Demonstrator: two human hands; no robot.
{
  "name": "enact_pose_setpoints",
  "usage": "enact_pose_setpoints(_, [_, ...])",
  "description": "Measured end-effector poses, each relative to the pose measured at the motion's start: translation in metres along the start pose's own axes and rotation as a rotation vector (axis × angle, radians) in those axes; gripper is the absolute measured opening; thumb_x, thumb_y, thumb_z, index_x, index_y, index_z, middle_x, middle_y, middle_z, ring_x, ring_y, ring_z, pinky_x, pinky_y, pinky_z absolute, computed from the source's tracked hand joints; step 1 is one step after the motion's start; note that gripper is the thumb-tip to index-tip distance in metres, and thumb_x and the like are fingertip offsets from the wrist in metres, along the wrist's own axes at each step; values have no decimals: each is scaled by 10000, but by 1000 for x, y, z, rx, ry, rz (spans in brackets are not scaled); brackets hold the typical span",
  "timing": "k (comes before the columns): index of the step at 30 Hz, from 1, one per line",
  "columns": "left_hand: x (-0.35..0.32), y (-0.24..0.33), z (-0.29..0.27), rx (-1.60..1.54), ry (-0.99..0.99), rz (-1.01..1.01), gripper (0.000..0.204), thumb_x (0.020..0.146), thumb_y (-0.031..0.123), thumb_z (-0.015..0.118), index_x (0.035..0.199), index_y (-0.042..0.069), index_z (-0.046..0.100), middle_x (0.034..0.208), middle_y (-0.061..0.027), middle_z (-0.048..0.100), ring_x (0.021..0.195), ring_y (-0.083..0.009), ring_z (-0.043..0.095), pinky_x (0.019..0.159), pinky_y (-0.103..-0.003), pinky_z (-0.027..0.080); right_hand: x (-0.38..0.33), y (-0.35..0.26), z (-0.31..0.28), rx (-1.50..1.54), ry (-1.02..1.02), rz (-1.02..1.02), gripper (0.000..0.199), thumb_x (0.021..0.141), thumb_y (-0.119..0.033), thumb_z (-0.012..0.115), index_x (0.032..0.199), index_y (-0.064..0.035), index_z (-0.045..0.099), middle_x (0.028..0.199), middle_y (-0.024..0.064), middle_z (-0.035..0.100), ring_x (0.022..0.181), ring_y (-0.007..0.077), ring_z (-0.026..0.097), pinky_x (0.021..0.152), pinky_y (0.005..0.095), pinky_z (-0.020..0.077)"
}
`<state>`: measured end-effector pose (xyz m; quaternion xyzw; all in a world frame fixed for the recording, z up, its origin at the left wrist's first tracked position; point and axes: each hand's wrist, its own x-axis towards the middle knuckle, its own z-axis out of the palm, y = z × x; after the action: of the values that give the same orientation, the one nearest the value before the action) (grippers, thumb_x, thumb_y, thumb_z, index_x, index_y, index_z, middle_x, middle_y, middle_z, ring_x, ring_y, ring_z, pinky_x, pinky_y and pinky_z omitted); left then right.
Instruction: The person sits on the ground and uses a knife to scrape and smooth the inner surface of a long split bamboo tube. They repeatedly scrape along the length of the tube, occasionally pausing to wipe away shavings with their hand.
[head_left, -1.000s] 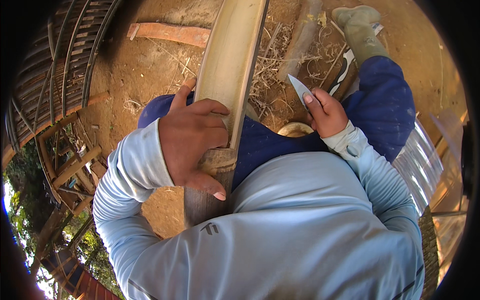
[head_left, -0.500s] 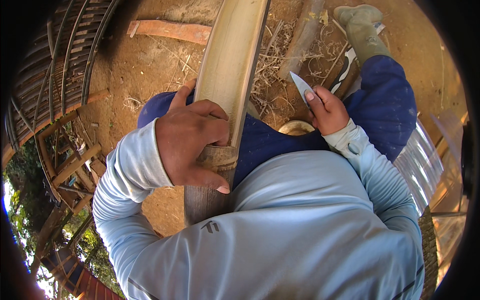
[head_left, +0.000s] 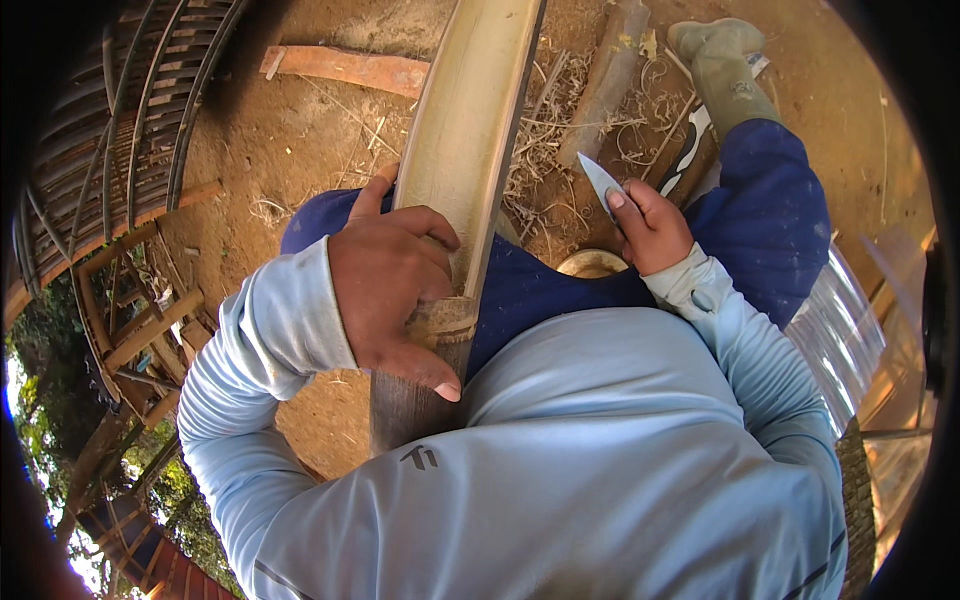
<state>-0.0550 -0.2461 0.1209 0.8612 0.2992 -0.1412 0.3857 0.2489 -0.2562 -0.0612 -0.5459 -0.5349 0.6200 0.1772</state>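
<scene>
A thick split bamboo (head_left: 460, 150) runs away from my body, its pale hollow inner side facing up. Its near end is a whole, dark section beyond a node, resting by my left side. My left hand (head_left: 395, 285) grips it at the node, thumb across the round part and fingers over the edge of the trough. In my right hand (head_left: 655, 228) is a knife (head_left: 597, 180), its pointed blade tilted up and to the left. The blade stands apart from the bamboo, to its right. My fingers hide the knife's handle.
Fibrous shavings (head_left: 545, 160) and a log (head_left: 610, 80) lie on the dirt floor beyond my lap. A black-and-white handled tool (head_left: 688, 150) rests near my boot (head_left: 725, 70). A reddish plank (head_left: 350, 70) lies far left, slatted bamboo frames (head_left: 130, 120) beside it.
My left hand and the bamboo have shifted very slightly in the view. The knife in my right hand sits a little lower and further left. Both grips are unchanged.
</scene>
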Motion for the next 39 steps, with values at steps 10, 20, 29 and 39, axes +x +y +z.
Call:
enact_pose_setpoints(10, [1,-9,-48,20,546,-31,729,690,527,873,1102,-55,726,1128,-194,674,1100,-368,629,1000,-474,428,9,6,0,11,-3,25,353,1054,-360,552,966,-25,618,659,46,562,569,145,533,560,329,439])
enact_pose_setpoints(20, [100,-72,-50,499,406,-211,997,826,638,691,1549,55,329,1595,-189,360,1468,-401,344,1178,-628,253,11,7,1,-28,-4,-15,330,1050,-350,564,964,-33,600,682,63,551,585,161,528,573,329,433])
enact_pose_setpoints(29, [74,-61,-29,567,330,-178,812,920,609,605,1533,109,423,1603,-79,409,1508,-312,322,1193,-664,185,13,11,-1,-49,13,20,344,1026,-366,596,1031,-25,644,738,150,599,662,255,581,655,390,466])
enact_pose_setpoints(39, [10,-23,-2,424,264,-79,554,939,427,613,1413,139,596,1534,-52,516,1482,-345,376,1188,-672,102,13,7,1,-76,-5,22,353,1028,-368,591,1076,-24,655,754,151,616,674,269,594,675,386,474])
